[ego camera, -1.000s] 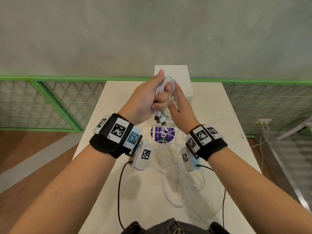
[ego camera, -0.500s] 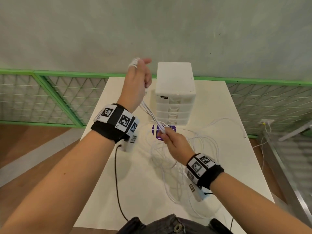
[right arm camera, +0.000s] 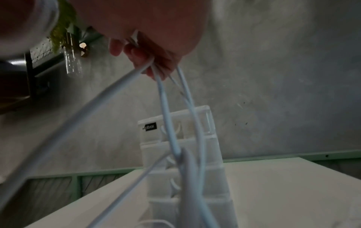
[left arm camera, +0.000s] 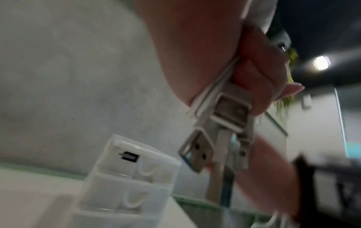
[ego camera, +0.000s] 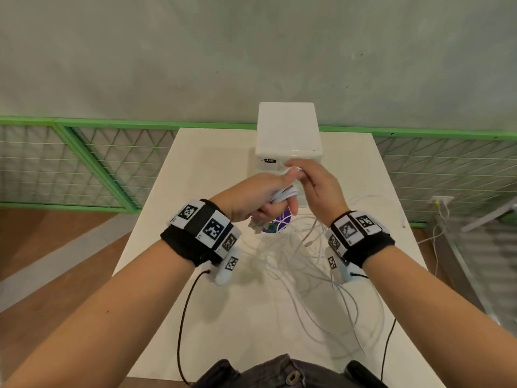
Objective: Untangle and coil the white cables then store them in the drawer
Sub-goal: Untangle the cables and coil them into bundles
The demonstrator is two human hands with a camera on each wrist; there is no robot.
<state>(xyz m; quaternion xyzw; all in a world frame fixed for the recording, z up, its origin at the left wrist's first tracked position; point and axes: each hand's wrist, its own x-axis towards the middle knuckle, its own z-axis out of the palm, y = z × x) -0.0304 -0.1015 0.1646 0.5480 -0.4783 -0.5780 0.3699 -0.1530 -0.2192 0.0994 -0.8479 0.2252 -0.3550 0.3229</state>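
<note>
My left hand grips a bundle of white cables wound around its fingers, held above the table in front of the white drawer unit. In the left wrist view several USB plugs hang below the left hand. My right hand pinches white cable strands close to the left thumb. Its fingers hold several strands that run down. Loose tangled white cables lie on the white table. The drawer unit has its drawers closed.
A purple round sticker lies on the table under my hands. Green mesh railing runs behind the table against a grey wall. Black wrist-camera leads hang off the front edge.
My left hand dropped from its raised position at the left back to the centre. My right hand rose from the table to meet it in front of the drawer unit, laying another turn of cable.
</note>
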